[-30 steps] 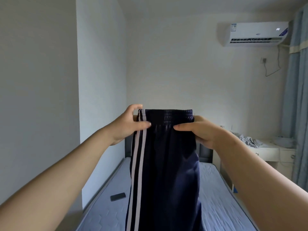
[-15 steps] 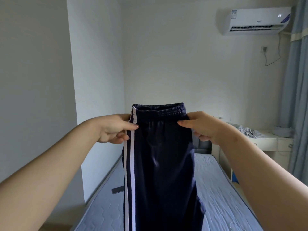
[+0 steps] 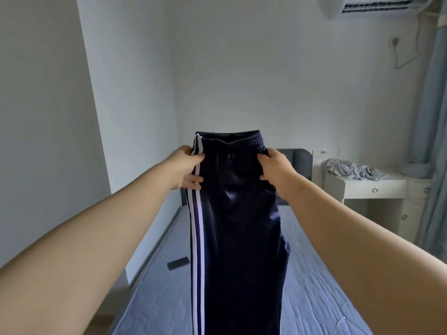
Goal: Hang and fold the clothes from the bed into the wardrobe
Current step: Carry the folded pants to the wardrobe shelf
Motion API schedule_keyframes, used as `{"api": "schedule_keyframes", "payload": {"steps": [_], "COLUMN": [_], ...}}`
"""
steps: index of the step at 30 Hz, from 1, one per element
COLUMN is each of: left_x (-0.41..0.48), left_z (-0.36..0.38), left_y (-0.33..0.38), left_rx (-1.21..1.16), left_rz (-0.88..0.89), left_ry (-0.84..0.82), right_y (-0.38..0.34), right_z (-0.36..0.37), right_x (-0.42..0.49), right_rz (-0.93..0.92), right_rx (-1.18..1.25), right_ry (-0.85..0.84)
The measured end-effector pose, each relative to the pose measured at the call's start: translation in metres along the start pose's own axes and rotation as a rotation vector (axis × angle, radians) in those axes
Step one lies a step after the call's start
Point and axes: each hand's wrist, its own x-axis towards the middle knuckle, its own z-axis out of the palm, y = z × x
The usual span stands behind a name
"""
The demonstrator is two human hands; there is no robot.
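You hold a pair of dark navy track trousers [image 3: 237, 213] up in the middle of the frame, above the bed [image 3: 314, 281]. Your left hand [image 3: 186, 170] grips the trousers just below the waistband at their left edge, fingers curled around the fabric with the thumb pressed across the two white side stripes. Your right hand [image 3: 273, 168] grips the opposite edge at the same height, fingers closed into the cloth. The elastic waistband stands above both hands, slightly slack and dipping in the middle. The legs hang straight down together and run out of the bottom of the frame; the stripes follow the left edge all the way down.

The bed fills the lower part of the frame, its quilted bluish mattress bare, its dark headboard partly hidden behind the trousers. A dark phone [image 3: 178, 263] lies on the mattress at lower left, just beside the hanging trousers. At the right of the frame stands a white desk [image 3: 387, 187] with crumpled grey clothes [image 3: 350, 169] on top. An air conditioner [image 3: 377, 6] sits at upper right, a blue curtain [image 3: 435, 141] along the right edge.
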Motion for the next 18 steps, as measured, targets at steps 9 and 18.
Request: {"api": "schedule_keyframes", "payload": {"steps": [9, 18], "left_x": [-0.016, -0.133], "left_z": [-0.034, -0.024], "left_y": [0.043, 0.000], "left_rx": [0.004, 0.012], "left_rz": [0.480, 0.456], "left_ry": [0.162, 0.148], "right_y": [-0.059, -0.034], "right_z": [-0.012, -0.045], "right_x": [-0.017, -0.121], "right_rz": [-0.268, -0.235], "right_rx": [0.123, 0.187], "right_ry": [0.170, 0.026]}}
